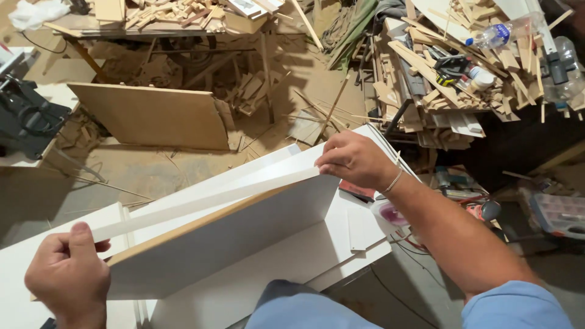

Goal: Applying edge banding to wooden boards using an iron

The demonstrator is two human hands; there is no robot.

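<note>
Two hands (pixel 67 271) (pixel 353 159) hold one white strip (pixel 207 201).

1. Warm indoor light, moderately bright, falls evenly on the white panel (pixel 244 244), without glare.
2. Soft shadows lie under the far bench (pixel 164 30) and across the near-left floor (pixel 36 201).
3. The right side, below the scrap pile (pixel 451 73), is dim.
4. Focus is sharp; the wide lens bends the edges slightly.

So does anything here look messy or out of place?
Yes. Offcuts are heaped loosely on the bench at upper right, with a plastic bottle lying on them. A brown board leans askew on the dusty floor. The white strip the hands hold looks tidy.
</note>
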